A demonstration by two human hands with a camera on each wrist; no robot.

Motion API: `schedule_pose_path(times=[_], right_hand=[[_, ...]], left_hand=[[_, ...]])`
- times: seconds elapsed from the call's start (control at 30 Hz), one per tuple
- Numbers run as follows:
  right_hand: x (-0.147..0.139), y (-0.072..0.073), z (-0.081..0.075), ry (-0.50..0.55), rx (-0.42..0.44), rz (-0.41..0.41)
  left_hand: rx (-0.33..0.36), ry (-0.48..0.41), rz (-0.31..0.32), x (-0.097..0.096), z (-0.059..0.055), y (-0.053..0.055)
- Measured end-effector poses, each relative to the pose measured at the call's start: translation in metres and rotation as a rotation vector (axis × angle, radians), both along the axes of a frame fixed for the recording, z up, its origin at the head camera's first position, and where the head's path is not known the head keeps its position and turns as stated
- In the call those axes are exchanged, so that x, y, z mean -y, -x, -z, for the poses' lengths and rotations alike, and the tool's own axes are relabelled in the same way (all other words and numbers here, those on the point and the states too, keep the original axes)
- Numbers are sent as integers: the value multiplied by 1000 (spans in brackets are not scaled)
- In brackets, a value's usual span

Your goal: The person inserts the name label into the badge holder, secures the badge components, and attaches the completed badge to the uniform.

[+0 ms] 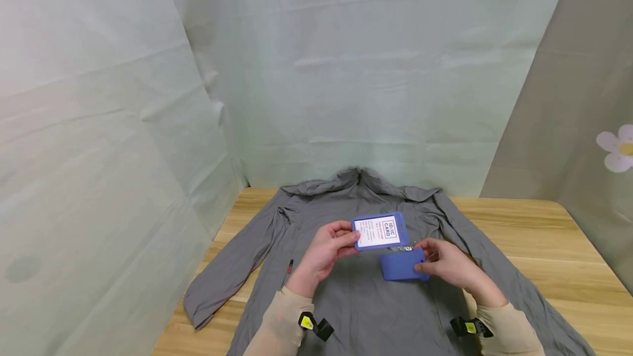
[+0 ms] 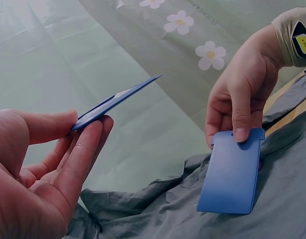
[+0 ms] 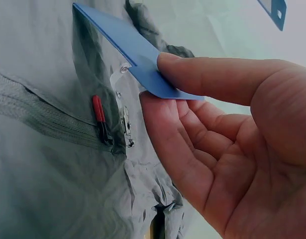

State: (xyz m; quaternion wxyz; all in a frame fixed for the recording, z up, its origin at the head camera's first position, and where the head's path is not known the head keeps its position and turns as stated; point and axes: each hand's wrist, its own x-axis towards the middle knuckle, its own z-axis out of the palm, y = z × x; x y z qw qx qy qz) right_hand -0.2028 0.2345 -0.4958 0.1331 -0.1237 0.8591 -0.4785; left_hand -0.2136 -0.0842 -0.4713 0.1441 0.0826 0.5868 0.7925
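My left hand [image 1: 326, 251] pinches a blue ID card holder [image 1: 378, 231] by its edge, thumb on the front. A white card printed "ID/IC CARD" shows in its frame. To its right and slightly lower, my right hand [image 1: 445, 262] pinches a plain blue card cover [image 1: 401, 267] at its notched end, between thumb and fingers. The two blue pieces are apart. A metal clip [image 3: 126, 122] on a clear strap hangs beside the cover in the right wrist view. Beneath both hands lies a grey jacket [image 1: 341, 284], spread out flat with its collar at the back.
The jacket covers much of the wooden table [image 1: 559, 235], its sleeves reaching out to both sides. A red zipper pull [image 3: 98, 109] sits on a jacket zip near the clip. Pale cloth sheets [image 1: 386, 81] hang behind the table and along its sides.
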Motion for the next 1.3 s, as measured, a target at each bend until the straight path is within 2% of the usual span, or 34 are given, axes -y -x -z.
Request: schedule_pose_path(times=[0.4,0.63,0.97,1.3], right_hand=[[0,0,0,-1,-6,34],[-1,1,1,7,-28,5],[-2,1,4,56,6,-7],[0,-2,-1,40,15,69]], left_hand=[[15,7,11,-1,-2,-1],[5,10,11,-1,-1,-1],[14,11,3,0,2,-2],[18,6,12,-1,-1,-2]])
